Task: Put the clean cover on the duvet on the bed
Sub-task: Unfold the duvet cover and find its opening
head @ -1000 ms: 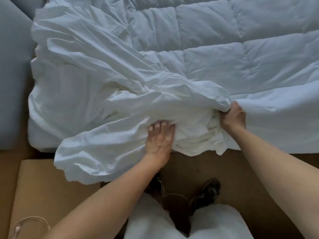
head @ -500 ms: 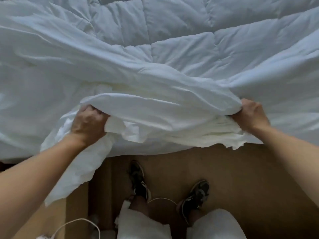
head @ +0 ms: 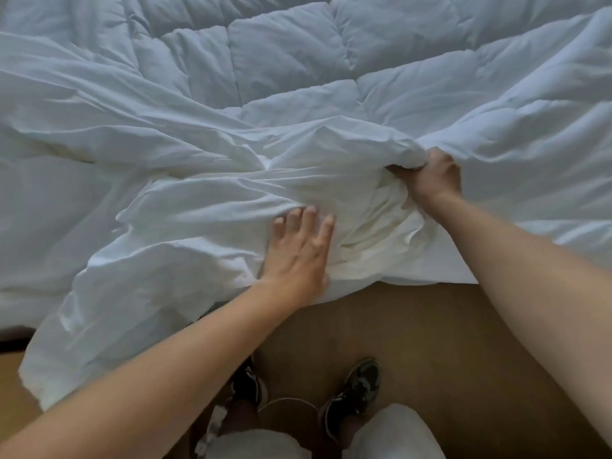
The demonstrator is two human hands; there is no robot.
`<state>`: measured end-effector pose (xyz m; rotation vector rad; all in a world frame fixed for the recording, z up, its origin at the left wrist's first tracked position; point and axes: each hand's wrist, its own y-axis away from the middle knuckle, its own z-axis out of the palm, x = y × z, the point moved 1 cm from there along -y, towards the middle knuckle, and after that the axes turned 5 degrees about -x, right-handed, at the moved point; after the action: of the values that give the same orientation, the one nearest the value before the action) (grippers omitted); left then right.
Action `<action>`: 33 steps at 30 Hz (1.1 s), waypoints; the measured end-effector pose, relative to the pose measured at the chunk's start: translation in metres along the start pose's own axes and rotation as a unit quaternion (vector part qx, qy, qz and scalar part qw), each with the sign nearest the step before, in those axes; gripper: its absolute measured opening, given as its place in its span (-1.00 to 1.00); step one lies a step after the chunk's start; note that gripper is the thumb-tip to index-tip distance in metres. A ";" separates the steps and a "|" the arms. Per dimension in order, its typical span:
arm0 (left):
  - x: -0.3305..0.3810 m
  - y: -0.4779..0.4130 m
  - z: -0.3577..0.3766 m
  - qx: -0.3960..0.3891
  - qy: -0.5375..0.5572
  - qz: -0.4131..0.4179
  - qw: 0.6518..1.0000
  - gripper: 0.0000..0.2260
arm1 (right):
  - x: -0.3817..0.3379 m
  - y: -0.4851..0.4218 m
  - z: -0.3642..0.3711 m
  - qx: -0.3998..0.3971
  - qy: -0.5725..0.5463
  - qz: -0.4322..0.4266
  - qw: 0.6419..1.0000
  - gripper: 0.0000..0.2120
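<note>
A bunched fold of the cover (head: 198, 207) is being gripped by the right hand (head: 433, 178), the fingers being curled tightly round the gathered cloth with the knuckles turned up. By the look of it, the grip is being used to anchor the cover where it meets the duvet (head: 288, 51), so that the cloth can be drawn along. The left hand (head: 299, 253) is being pressed flat on the cover just to the left of that bunch, fingers straight and slightly spread, nothing being clasped. It is judged that the loose cloth is being pinned and smoothed against the bedding so that it is not dragged off over the edge. Both forearms are being reached forward, the left slanting in from the lower left, the right from the lower right. The cover is lying crumpled across the near left part of the bed, one loose end being allowed to hang over the near edge toward the floor (head: 414, 326). The quilted duvet is being left bare across the far side and the right, so the task is being judged as only partly done. The bed itself is being hidden by the bedding. Dark shoes (head: 357, 392) are being seen on the floor, just short of the near edge.
</note>
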<state>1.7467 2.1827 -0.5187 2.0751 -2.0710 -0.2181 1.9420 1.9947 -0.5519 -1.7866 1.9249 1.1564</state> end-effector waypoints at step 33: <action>-0.102 -0.050 0.006 -0.034 0.045 0.078 0.995 -0.53 | 0.129 -0.019 -0.086 -0.022 0.231 0.009 0.973 -0.35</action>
<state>1.7933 2.2843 -0.5402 1.8394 -2.1281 -0.1664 1.9607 1.8445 -0.5901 -2.2220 2.1730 0.8434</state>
